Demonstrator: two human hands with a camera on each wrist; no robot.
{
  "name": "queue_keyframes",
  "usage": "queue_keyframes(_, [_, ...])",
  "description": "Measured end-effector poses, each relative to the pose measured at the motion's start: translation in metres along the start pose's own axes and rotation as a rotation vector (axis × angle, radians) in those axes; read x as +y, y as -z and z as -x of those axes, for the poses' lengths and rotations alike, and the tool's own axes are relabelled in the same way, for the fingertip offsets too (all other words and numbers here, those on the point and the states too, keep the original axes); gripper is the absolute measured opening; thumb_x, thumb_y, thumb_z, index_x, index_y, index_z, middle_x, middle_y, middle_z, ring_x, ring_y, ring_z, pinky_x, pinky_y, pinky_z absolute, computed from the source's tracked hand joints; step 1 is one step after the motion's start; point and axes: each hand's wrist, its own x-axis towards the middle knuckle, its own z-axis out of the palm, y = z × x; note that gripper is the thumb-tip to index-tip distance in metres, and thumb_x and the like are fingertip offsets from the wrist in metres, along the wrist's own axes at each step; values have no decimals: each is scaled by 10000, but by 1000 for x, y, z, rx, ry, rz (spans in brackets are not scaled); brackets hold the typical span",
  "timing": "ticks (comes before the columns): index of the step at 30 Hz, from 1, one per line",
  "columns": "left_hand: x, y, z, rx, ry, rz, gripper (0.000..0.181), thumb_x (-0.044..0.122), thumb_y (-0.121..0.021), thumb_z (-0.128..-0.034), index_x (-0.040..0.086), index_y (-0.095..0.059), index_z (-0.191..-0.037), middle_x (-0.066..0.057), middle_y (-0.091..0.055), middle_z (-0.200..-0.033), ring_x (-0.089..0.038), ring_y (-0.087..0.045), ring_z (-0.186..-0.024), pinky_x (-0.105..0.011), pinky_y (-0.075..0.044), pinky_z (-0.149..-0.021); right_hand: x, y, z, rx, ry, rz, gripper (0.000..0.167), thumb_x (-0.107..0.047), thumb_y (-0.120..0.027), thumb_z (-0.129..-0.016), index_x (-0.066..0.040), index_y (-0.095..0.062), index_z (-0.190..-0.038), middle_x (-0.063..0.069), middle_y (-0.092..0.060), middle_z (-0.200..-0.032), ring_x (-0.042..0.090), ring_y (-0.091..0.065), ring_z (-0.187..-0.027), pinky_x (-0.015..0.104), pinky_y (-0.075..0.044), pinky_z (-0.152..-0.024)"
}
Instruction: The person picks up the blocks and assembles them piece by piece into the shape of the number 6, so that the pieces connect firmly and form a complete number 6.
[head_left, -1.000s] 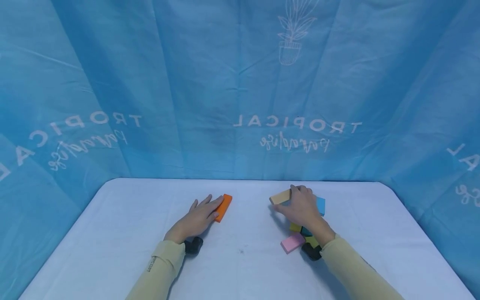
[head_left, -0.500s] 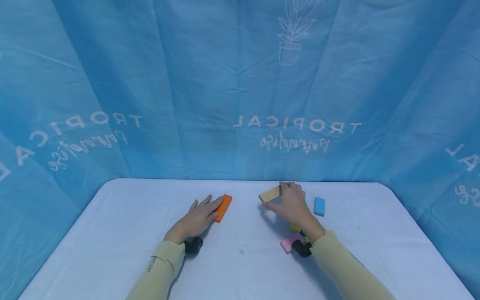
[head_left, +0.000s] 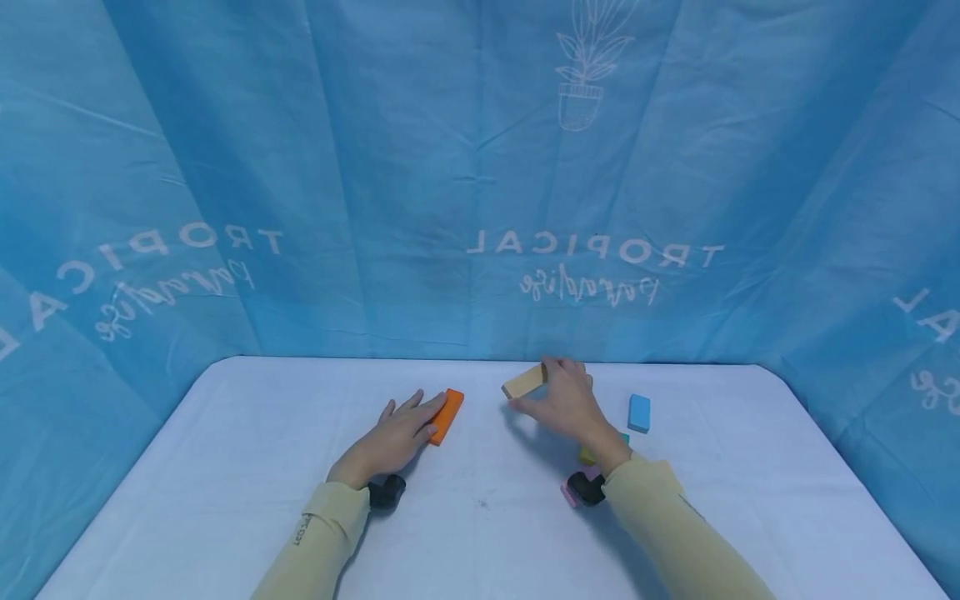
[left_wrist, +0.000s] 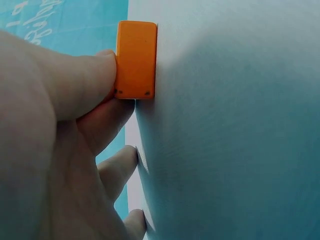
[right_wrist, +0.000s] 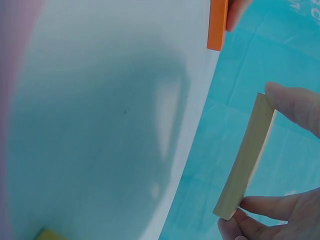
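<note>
In the head view, my left hand [head_left: 390, 437] rests at the left side of an orange block [head_left: 447, 417] that lies on the white table. Its fingers are spread and fairly straight; in the left wrist view the thumb [left_wrist: 95, 82] touches the orange block [left_wrist: 136, 60] and the index finger lies beside it. My right hand [head_left: 566, 402] pinches a plain wooden block [head_left: 525, 382] by its two ends, thumb against fingers. That wooden block [right_wrist: 245, 157] is held tilted above the table, its shadow falling below, to the right of the orange block.
A blue block [head_left: 639, 413] lies right of my right hand. Under the right wrist, a yellow block [head_left: 587, 455], a teal block [head_left: 625, 437] and a pink block [head_left: 569, 494] are partly hidden. Behind the white table [head_left: 465, 533] hangs a blue printed curtain [head_left: 405, 183].
My right hand has moved left and slightly away with the wooden block, nearer the orange block. The blue block is now fully uncovered. The left hand and orange block have stayed put.
</note>
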Motion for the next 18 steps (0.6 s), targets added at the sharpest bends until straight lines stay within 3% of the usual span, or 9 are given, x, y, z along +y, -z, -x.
queue_keyframes(9, [2, -1, -1, -9, 36, -4, 529, 226, -467, -1082, 96, -334, -1578, -83, -347, -1609, -340, -174, -1524, -620, -48, -1206, -4, -8, -9, 7, 13, -49, 894, -483, -814, -797, 76, -496, -1418, 239, -535, -1352, 388, -447, -1246, 558, -362, -998])
queue_keyframes(18, [1, 0, -1, 5, 19, -5, 522, 201, -480, -1075, 81, -355, -1567, -95, -367, -1598, -354, -195, -1516, -638, -58, -1198, -13, -14, -19, -1, 20, -65, 876, -474, -802, -797, 57, -503, -1426, 212, -557, -1339, 376, -467, -1234, 563, -354, -998])
